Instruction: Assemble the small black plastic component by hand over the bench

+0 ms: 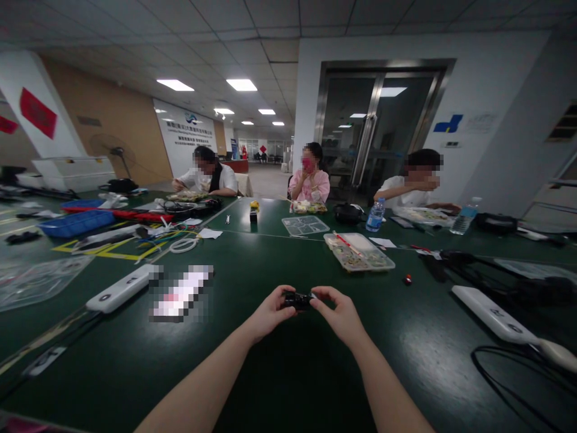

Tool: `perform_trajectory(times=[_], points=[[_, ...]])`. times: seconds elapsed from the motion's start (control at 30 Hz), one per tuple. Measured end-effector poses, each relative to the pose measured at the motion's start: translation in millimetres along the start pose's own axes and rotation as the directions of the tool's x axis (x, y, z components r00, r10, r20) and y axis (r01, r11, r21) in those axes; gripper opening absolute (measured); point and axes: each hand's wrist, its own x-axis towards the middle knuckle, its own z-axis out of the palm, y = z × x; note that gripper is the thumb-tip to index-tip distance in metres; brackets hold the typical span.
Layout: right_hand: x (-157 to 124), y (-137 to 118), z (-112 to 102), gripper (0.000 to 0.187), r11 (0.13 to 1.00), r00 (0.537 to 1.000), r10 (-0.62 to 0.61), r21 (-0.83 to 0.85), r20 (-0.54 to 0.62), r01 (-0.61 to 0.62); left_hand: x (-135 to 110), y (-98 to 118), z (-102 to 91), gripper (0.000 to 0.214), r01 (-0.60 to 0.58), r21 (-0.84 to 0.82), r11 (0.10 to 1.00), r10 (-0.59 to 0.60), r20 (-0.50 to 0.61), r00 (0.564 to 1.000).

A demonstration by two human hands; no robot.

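A small black cylinder-shaped object point(298, 300) is held level just above the dark green table, between both my hands. My left hand point(273, 314) pinches its left end with thumb and fingers. At the other end, the fingertips of my right hand point(339, 311) close on the object. Its exact kind is too dark and small to make out. To the left of my hands lies a phone with a lit, blurred-out screen point(184, 291).
White power strips point(124, 290) lie on both sides, cables trailing. Ahead stand a food container point(359, 251) with red chopsticks on it, a clear lid point(305, 226) and a water bottle point(375, 215). A blue tray point(77, 223) sits far left. Three people sit across the table.
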Motion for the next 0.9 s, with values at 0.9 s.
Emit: perform_trajectory(times=[0.9], points=[[-5, 3, 10, 0.035, 0.997, 0.979, -0.076, -0.007, 0.188, 0.078, 2, -13, -3.8, 0.047, -0.008, -0.163, 0.987, -0.002, -0.062, 0.998]])
